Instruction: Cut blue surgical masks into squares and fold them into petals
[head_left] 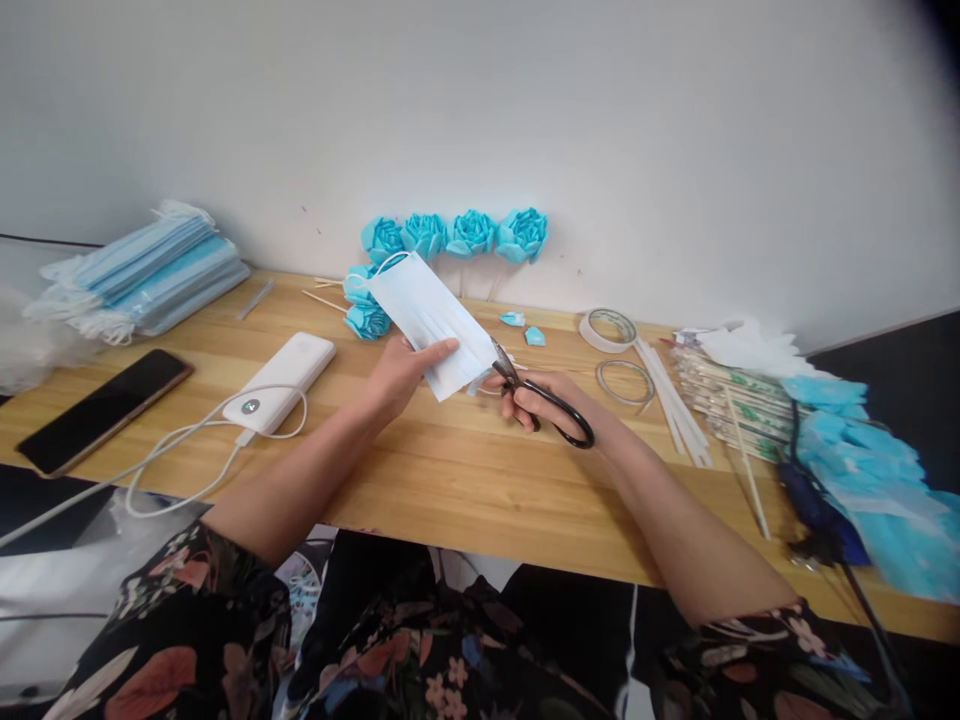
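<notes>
A pale blue face mask [431, 315] is pinched in my left hand [409, 368], thumb on top, held tilted above the table. An ear loop shows at its upper left end. My right hand [536, 392] grips black-handled scissors [566, 415], whose blades are at the mask's right end. Whether the blades are cutting through it I cannot tell. Behind the mask, several blue folded flowers [472, 233] lean against the wall, and another blue flower [367, 318] lies on the table by the mask's left side. Two small blue scraps [534, 336] rest beyond the scissors.
Left on the wooden table [450, 500] are a stack of masks [161, 270], a phone [105, 410] and a cabled white power bank [281, 380]. Rightward lie a tape roll [607, 330], a wire coil [626, 383], white strips [675, 410], wrapped sticks [727, 395] and blue material [870, 480].
</notes>
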